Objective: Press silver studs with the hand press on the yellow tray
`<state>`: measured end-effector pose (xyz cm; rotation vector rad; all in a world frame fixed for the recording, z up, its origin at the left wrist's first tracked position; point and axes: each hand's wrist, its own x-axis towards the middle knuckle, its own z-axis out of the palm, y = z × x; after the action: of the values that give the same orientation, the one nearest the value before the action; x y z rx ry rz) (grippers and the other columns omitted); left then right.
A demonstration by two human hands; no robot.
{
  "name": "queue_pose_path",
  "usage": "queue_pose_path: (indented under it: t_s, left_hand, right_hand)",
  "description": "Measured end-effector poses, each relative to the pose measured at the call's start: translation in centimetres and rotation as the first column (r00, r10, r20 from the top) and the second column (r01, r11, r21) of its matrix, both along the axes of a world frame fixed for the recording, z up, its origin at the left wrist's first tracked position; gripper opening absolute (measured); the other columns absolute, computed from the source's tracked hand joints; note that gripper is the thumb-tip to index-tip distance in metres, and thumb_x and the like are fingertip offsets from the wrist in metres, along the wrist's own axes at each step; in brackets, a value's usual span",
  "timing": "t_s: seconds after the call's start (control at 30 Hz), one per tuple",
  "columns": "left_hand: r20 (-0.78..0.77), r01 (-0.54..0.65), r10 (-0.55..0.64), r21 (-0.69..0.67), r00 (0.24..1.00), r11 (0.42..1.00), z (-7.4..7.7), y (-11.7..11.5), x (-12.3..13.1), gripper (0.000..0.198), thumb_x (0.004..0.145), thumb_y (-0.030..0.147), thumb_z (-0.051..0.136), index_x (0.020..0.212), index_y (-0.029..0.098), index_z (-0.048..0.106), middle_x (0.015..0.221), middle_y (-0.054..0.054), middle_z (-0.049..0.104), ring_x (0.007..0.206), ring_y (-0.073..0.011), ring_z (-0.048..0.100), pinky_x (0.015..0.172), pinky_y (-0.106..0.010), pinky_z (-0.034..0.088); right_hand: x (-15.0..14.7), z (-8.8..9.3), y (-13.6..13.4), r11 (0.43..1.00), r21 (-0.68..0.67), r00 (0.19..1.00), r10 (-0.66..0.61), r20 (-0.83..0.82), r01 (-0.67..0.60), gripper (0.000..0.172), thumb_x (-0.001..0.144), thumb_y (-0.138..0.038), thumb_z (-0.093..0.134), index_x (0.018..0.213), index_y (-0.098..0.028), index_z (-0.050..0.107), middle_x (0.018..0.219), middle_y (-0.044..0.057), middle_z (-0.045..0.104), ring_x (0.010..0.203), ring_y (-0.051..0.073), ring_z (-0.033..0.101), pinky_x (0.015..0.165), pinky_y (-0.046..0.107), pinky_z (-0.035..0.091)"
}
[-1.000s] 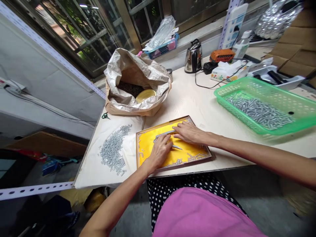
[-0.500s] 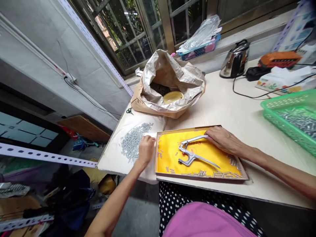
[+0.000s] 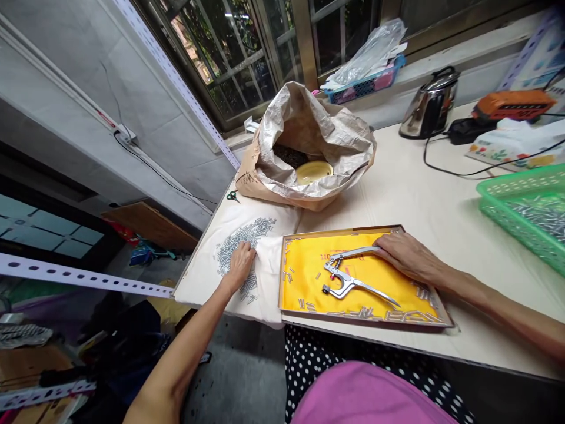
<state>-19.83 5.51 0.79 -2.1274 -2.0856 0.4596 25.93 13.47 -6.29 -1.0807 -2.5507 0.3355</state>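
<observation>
My left hand [image 3: 241,264] is over a pile of small metal pins [image 3: 260,227] on a white cloth [image 3: 198,277]. Its fingers are bent together at the pile, and whatever they hold is too small to make out. My right hand [image 3: 404,253] is closed on the upper handle of metal pliers [image 3: 346,282], whose jaws point left and whose lower handle stands apart. Beneath the pliers lies a shallow tray [image 3: 281,274] with a yellow bottom and pins scattered along its edges.
A large paper sack [image 3: 282,197] with a yellow bowl [image 3: 314,172] inside stands behind the cloth. Green scissors [image 3: 232,196] lie by its left side. Farther right are a kettle [image 3: 430,103], a tissue box [image 3: 498,150] and a green basket [image 3: 512,218] of metal pieces.
My left hand has moved left from the tray's edge onto the pile of pins. My right hand still grips the pliers. The view has shifted slightly.
</observation>
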Motion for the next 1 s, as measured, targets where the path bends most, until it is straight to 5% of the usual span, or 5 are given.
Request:
queue_pose_path:
  t_s: [0.3, 0.43, 0.6, 0.8, 1.0]
  left_hand:
    - [0.533, -0.262, 0.134, 0.172, 0.836, 0.949, 0.1, -0.5, 0.1, 0.019, 0.092, 0.021, 0.045, 0.087, 0.017, 0.063, 0.092, -0.010, 0.067, 0.090, -0.0247, 0.060, 0.082, -0.038, 0.048]
    - [0.934, -0.492, 0.276, -0.135, 0.226, 0.860, 1.0, -1.0, 3.8, 0.019, 0.088, 0.035, 0.058, 0.084, 0.016, 0.058, 0.081, -0.004, 0.066, 0.062, -0.0147, 0.059, 0.060, -0.029, 0.052]
    - [0.843, -0.218, 0.382, -0.483, -0.378, 0.848, 2.0, -1.5, 10.0, 0.037, 0.071, 0.038, 0.083, 0.085, 0.013, 0.060, 0.077, -0.002, 0.065, 0.056, -0.0085, 0.058, 0.053, -0.023, 0.055]
    - [0.678, 0.050, 0.539, -0.599, -0.501, 0.799, 2.3, -1.6, 14.5, 0.041, 0.065, 0.033, 0.090, 0.087, 0.010, 0.064, 0.077, -0.002, 0.066, 0.057, -0.0078, 0.062, 0.054, -0.020, 0.058]
    - [0.679, 0.075, 0.470, -0.525, -0.564, 0.848, 3.2, -2.5, 15.3, 0.045, 0.061, 0.037, 0.092, 0.084, 0.010, 0.065, 0.074, -0.001, 0.067, 0.058, -0.0079, 0.063, 0.061, -0.021, 0.060]
  right_hand:
    - [-0.2, -0.3, 0.0, 0.997, 0.083, 1.000, 0.003, -0.003, -0.003, 0.052, 0.104, -0.051, 0.020, 0.085, -0.021, 0.058, 0.080, 0.005, 0.064, 0.074, 0.022, 0.055, 0.073, 0.035, 0.035]
    - [-0.2, -0.4, 0.0, 0.996, 0.093, 1.000, -0.001, 0.007, 0.000, 0.050, 0.104, -0.049, 0.022, 0.083, -0.021, 0.058, 0.081, 0.006, 0.064, 0.074, 0.021, 0.056, 0.073, 0.035, 0.035]
    - [-0.6, 0.9, -0.6, 0.994, 0.108, 0.997, -0.015, 0.076, 0.007, 0.040, 0.103, -0.039, 0.033, 0.085, -0.019, 0.062, 0.086, 0.008, 0.067, 0.081, 0.022, 0.057, 0.077, 0.035, 0.036]
    - [-5.7, 6.0, -3.9, 0.995, 0.047, 0.980, 0.092, -0.175, -0.085, 0.033, 0.101, -0.031, 0.042, 0.124, -0.021, 0.064, 0.103, 0.010, 0.068, 0.093, 0.022, 0.059, 0.081, 0.034, 0.043]
    - [-12.5, 8.8, -5.4, 0.909, -0.317, 0.804, 0.031, -0.594, -0.269, 0.023, 0.098, -0.029, 0.049, 0.098, -0.019, 0.070, 0.088, 0.004, 0.072, 0.077, 0.015, 0.064, 0.072, 0.027, 0.047]
